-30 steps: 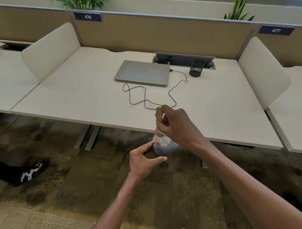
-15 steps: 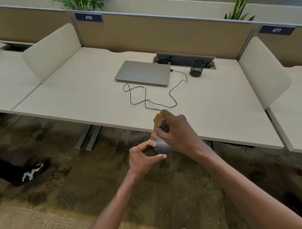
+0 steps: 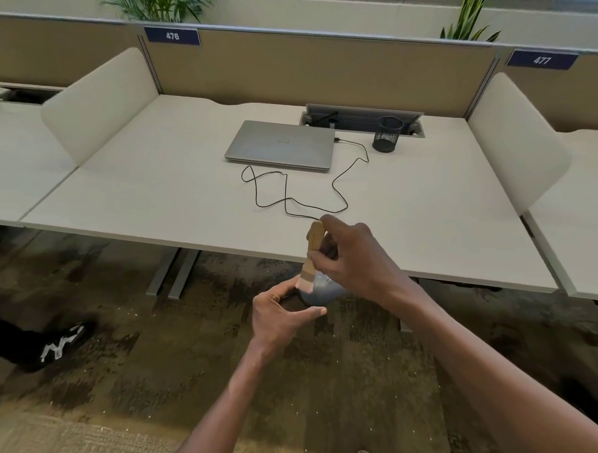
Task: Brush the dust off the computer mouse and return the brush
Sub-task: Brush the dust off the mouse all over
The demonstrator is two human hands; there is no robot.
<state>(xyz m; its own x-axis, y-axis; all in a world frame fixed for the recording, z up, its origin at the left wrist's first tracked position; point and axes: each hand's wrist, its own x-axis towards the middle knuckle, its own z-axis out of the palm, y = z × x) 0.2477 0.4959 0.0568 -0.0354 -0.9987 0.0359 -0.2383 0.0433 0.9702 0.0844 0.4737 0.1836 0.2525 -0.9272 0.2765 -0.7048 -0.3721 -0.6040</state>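
The left hand has its grip around the mouse, off the table edge at 6 o'clock. The right hand pinches the brush, bristles touching the mouse top.

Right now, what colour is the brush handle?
Light tan wood, seen in the head view: brush handle.

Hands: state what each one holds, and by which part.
Right hand grips the brush by its wooden handle. Left hand holds the mouse by its near end.
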